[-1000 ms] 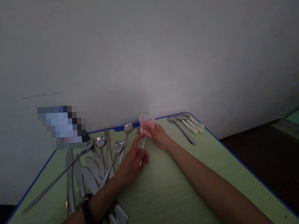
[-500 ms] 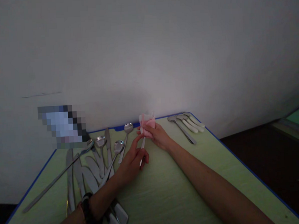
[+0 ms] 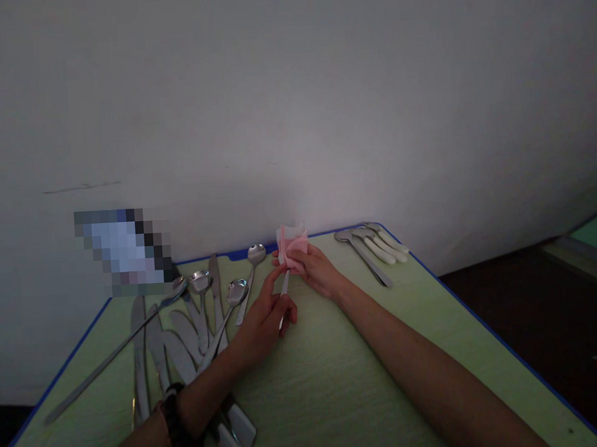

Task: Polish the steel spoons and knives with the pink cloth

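My left hand (image 3: 266,316) is closed around the white handle of a utensil (image 3: 284,287) above the green table (image 3: 337,388). My right hand (image 3: 315,270) grips a pink cloth (image 3: 291,242) that is wrapped over the utensil's far end, which is hidden. Both hands meet near the table's far middle. A dark band sits on my left wrist.
Several knives and spoons (image 3: 193,322) lie in a loose heap to the left, including a long-handled spoon (image 3: 116,353). A few white-handled utensils (image 3: 374,246) lie side by side at the far right corner. A white wall stands behind the table; dark floor on the right.
Almost nothing has moved; my hands and the cloth have shifted only slightly on the utensil.
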Tool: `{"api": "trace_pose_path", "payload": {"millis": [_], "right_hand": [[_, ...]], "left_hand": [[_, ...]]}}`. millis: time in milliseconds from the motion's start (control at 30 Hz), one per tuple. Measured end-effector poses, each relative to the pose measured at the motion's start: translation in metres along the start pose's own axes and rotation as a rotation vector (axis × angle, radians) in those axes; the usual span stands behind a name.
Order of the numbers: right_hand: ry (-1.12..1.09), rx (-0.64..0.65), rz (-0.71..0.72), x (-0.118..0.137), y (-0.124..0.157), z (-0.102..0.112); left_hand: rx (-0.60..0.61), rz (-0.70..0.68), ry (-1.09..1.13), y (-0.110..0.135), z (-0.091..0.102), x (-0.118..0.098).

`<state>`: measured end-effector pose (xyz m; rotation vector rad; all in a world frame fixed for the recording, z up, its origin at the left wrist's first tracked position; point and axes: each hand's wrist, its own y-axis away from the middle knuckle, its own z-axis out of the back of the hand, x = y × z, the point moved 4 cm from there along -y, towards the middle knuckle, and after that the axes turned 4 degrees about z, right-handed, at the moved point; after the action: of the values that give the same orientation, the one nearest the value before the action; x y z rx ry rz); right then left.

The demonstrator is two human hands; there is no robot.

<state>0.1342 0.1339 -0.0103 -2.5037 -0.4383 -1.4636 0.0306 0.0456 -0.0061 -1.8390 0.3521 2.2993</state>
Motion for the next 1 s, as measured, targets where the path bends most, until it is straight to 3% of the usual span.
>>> {"api": "trace_pose_path", "payload": {"millis": [300, 700, 900, 1000], "right_hand": [[-0.025, -0.018, 0.039, -0.001, -0.002, 0.002], [-0.022, -0.238, 0.163, -0.005, -0.007, 0.007], [-0.205, -0.342, 0.264, 0.002, -0.011, 0.013], [-0.173, -0.331, 0.247, 0.002, -0.012, 0.015]], "left_hand": [[-0.003, 0.01, -0.01, -0.003, 0.001, 0.004], [-0.001, 0.007, -0.111, -0.003, 0.002, 0.003], [0.022, 0.034, -0.135, -0.002, 0.001, 0.002], [0.027, 0.043, -0.125, -0.001, 0.001, 0.001]]}}
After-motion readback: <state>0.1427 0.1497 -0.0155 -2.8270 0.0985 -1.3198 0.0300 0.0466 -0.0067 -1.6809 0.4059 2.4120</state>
